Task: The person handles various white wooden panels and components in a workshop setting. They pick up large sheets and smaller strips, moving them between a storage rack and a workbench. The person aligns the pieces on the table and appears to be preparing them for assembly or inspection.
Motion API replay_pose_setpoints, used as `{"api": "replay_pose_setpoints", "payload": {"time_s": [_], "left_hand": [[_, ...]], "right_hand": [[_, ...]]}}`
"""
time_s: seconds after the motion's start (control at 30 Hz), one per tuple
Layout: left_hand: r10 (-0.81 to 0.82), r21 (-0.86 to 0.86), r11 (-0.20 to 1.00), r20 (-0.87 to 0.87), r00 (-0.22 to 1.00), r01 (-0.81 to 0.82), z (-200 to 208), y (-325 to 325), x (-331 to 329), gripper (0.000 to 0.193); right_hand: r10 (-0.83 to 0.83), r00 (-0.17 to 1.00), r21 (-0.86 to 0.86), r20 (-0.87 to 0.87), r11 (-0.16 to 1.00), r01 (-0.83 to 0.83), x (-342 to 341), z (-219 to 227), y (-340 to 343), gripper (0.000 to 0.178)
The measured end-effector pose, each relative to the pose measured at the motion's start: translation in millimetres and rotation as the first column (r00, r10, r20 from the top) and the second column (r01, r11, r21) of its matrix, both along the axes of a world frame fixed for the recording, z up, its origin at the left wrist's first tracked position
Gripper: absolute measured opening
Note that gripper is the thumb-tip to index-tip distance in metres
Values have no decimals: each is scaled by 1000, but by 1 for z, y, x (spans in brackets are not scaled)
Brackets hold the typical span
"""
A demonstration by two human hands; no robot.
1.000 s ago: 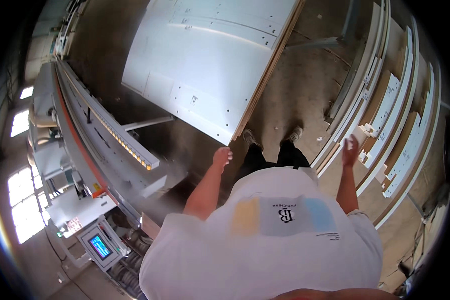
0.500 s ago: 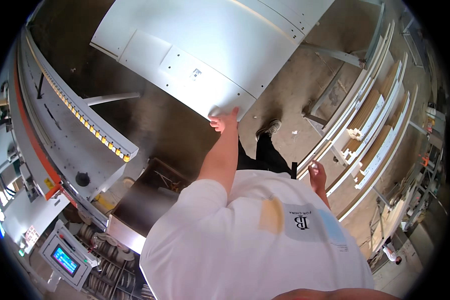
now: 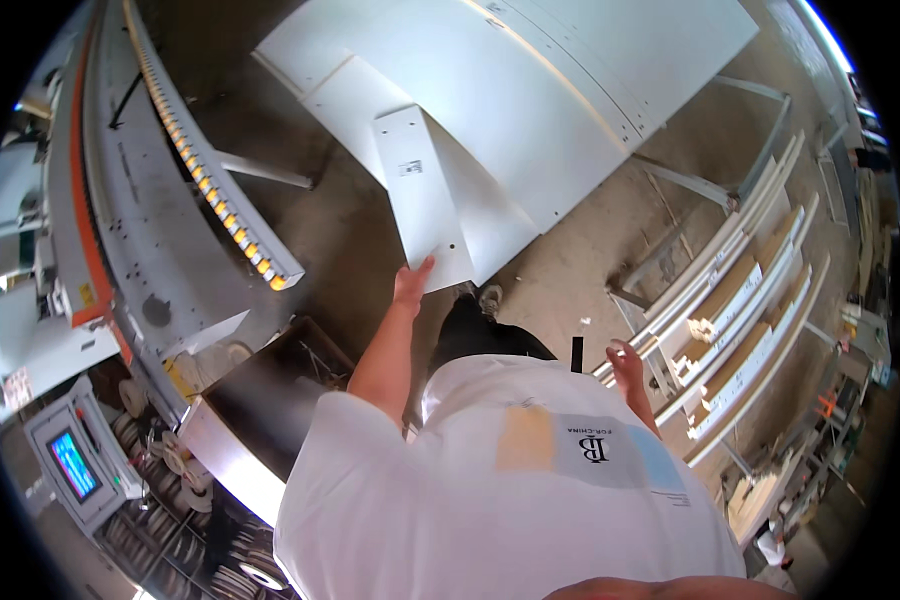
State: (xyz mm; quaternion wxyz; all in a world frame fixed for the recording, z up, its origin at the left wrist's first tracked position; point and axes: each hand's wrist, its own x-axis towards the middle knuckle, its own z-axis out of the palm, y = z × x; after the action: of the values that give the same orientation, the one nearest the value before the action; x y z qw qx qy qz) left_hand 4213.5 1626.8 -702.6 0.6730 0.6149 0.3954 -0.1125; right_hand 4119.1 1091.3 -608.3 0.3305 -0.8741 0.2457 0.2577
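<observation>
My left hand (image 3: 413,283) grips the near end of a narrow white panel (image 3: 425,200), thumb on top and the fingers mostly hidden. The panel has a few dark holes and a small label, and it lies at an angle across wide white boards (image 3: 530,90). Its near end juts out past their edge. My right hand (image 3: 627,366) hangs at my right side with nothing in it, its fingers loosely curled and apart. Nearest to it is a rack of long strips.
At left stands a long machine with a row of yellow rollers (image 3: 208,190) and a control screen (image 3: 75,464). A dark open box (image 3: 270,400) is by my left side. Stacked strips (image 3: 730,300) fill the rack on the right. Metal legs (image 3: 682,178) stick out under the boards.
My left hand has drawn the narrow panel toward me and to the left, turning it out of line with the boards. The view has shifted. My right hand stays at my side.
</observation>
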Motion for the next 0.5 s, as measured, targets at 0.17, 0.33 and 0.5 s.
{"api": "replay_pose_setpoints", "payload": {"time_s": [0.17, 0.33, 0.5], "left_hand": [[-75, 226, 972, 19, 997, 69, 100, 15, -19, 48], [-108, 136, 987, 210, 972, 81, 174, 7, -90, 44], [-194, 136, 978, 305, 932, 159, 234, 15, -133, 52]], "right_hand": [[164, 945, 241, 282, 942, -235, 106, -33, 54, 32], [286, 923, 676, 256, 630, -383, 195, 67, 232, 49], [245, 969, 999, -45, -16, 51, 204, 85, 346, 46]]}}
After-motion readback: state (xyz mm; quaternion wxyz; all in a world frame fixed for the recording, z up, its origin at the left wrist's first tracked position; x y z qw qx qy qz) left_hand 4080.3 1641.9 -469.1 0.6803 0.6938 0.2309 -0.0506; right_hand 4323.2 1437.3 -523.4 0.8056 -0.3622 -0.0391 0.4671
